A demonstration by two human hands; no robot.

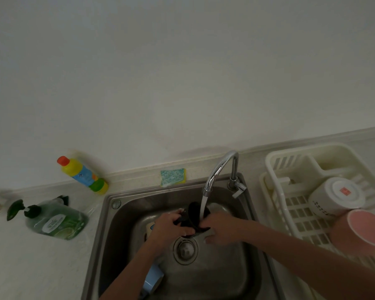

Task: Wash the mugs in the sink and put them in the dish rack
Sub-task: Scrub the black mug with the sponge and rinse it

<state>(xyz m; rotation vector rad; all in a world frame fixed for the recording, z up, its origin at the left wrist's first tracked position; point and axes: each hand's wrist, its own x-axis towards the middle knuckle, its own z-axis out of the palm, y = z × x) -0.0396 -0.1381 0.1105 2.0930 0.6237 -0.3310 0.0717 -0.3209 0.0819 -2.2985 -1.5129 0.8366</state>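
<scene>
Low in the sink (117,234), a pale blue mug (153,280) lies on its side by the left forearm, while above the drain (185,249) both hands hold a black mug (196,216) under water running from the tap (220,167). Left hand (168,226) fingers curl round its left side, right hand (220,228) fingers grip its right side. Right of the sink, a white mug (333,198) and a pink mug (362,229) sit upturned in the dish rack (294,167).

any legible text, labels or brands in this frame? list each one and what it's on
None can be read.
Green soap bottle: white label, print blurred.
Yellow bottle: blue label, blurred.
White mug in the dish rack: dark side lettering and a red base mark, both too small.
</scene>
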